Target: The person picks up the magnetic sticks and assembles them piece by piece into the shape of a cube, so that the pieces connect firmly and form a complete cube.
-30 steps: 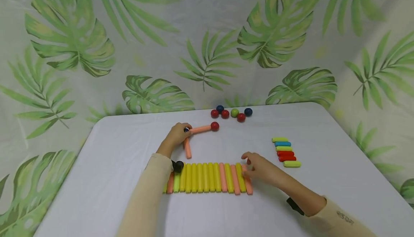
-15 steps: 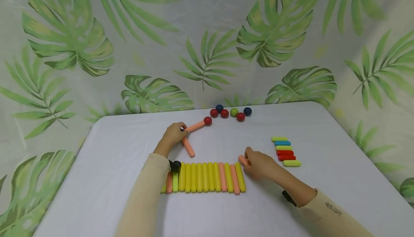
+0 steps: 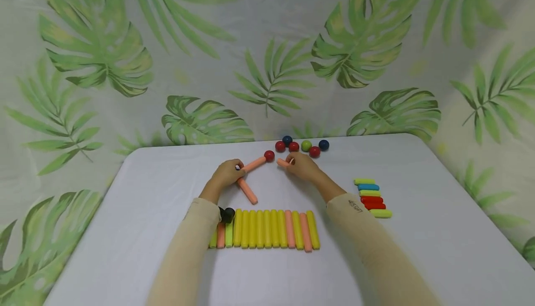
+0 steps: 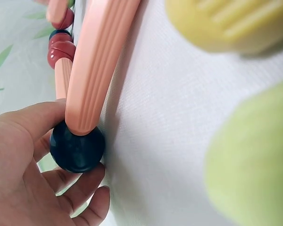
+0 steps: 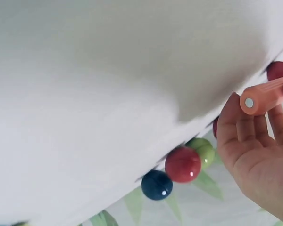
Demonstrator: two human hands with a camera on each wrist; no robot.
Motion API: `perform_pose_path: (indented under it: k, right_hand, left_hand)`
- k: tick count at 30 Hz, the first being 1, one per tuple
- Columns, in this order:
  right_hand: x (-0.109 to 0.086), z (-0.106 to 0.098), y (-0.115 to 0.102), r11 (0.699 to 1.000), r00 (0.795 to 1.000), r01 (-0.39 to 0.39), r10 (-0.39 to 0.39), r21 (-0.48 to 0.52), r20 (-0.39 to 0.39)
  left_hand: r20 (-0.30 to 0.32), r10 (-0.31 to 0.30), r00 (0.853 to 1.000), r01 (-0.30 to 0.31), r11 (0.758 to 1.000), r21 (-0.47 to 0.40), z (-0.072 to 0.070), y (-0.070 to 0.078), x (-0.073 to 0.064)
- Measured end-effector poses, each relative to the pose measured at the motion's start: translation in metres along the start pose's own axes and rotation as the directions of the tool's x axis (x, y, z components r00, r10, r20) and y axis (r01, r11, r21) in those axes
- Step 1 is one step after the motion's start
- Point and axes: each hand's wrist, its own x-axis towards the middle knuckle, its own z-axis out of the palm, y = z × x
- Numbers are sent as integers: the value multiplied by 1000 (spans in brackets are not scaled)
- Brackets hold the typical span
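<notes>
My left hand (image 3: 225, 174) grips a dark blue ball (image 4: 78, 148) at the left middle of the table. Two salmon magnetic rods meet at this ball: one rod (image 3: 254, 164) leads up and right to a red ball (image 3: 269, 156), the other rod (image 3: 248, 191) slants down and right. My right hand (image 3: 304, 166) pinches another salmon magnetic rod (image 5: 265, 96) between thumb and fingers. A round metal disc shows in its near end. In the head view the held rod's left tip is just right of the red ball, with a small gap between them.
Along the back edge lie loose balls, among them a green ball (image 3: 306, 146) and a dark blue ball (image 3: 323, 145). A row of yellow, green and salmon rods (image 3: 267, 229) lies in front. Shorter coloured rods (image 3: 369, 194) form a column beside the right sleeve.
My right hand has picked the salmon rod off the row's right end and carried it up and left towards the red ball. The rods at my left hand have swung slightly.
</notes>
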Motion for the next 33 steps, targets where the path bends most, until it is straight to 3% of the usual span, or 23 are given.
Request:
perform_pose_path:
  k: [4,10,17,21,24,26,33]
  right_hand:
    - [10,7,-6,999,999,-39,38,-23,-33]
    - [12,8,-12,993,993,-113,113,-15,-21]
    - [4,-5,1,995,995,-76,80,-72,62]
    - [0,-20,18,998,999,8,-11,-66,-37]
    - [0,-31,34,995,983,36,-51,-91,-175]
    - [0,-37,44,993,975,28,-52,-113,-217]
    - [0,-44,65,993,986,10,-29,-114,-164]
  left_hand:
    - [16,1,1000,-1,1000,-2,1,0,1]
    - [39,16,999,-16,1000,-13,0,-1,1]
    - [24,-14,1000,13,1000,13,-1,-2,-2]
    - [21,-39,999,39,999,4,-1,-4,-3]
    - [28,-54,998,54,999,5,-2,-7,-4]
    - [36,-65,997,64,998,12,-4,-8,-5]
    - [82,-79,994,77,997,17,-5,-5,-10]
